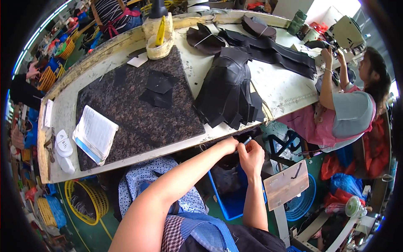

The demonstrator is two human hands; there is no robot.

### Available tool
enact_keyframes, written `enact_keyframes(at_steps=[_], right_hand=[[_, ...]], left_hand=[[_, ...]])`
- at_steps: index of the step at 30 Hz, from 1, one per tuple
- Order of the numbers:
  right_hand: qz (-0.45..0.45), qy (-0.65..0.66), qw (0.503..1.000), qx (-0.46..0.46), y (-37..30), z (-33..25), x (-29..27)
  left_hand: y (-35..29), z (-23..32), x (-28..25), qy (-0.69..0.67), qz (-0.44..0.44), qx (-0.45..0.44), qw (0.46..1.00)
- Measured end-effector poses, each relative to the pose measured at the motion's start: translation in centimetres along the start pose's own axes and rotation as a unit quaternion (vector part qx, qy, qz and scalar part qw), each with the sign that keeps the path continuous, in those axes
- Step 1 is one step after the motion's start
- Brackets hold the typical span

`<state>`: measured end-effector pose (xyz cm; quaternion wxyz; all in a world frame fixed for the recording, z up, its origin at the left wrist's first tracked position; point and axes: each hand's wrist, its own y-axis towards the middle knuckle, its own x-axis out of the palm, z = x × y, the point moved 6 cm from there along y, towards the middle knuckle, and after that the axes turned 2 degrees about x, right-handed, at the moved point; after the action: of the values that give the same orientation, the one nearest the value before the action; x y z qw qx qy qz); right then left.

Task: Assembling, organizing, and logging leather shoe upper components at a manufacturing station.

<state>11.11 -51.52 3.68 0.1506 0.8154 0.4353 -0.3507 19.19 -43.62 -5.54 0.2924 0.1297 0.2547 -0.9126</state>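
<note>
Both my arms reach to the front edge of the workbench. My left hand (228,145) is closed just off that edge, and whatever its fingers hold is hidden. Beside it, my right hand (252,156) is pinched around a slim blue-grey stick-like thing (248,140), too small to tell its kind. Dark material shows under the hands, its shape unclear. On the bench just beyond them lies a fanned stack of black leather-like pieces (226,90). Below the hands stands a blue bin (228,210) with dark contents.
A speckled stone slab (126,122) bears loose black pieces (159,86) and an open notebook (95,131). White pattern pieces (64,149) lie at the left. Tied black bundles (205,40) lie farther back. A co-worker (348,105) works at a machine on the right. A yellow basket (86,201) stands below left.
</note>
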Motion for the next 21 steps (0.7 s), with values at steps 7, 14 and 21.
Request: enact_keyframes(at_steps=[7, 14, 21], right_hand=[[0.082, 0.023, 0.991, -0.107, -1.3, 0.6, -2.0], [-0.106, -0.145, 0.932, -0.314, -1.7, -3.9, -0.2], [-0.122, -0.162, 0.897, -0.393, -0.7, -4.7, 1.4]], left_hand=[[-6.4, 1.8, -0.9, 0.158, 0.105, -0.059, 0.98], [-11.5, 7.2, -1.6, 0.422, 0.234, 0.142, 0.864], [-13.0, 6.6, -4.0, 0.273, 0.191, 0.214, 0.918]])
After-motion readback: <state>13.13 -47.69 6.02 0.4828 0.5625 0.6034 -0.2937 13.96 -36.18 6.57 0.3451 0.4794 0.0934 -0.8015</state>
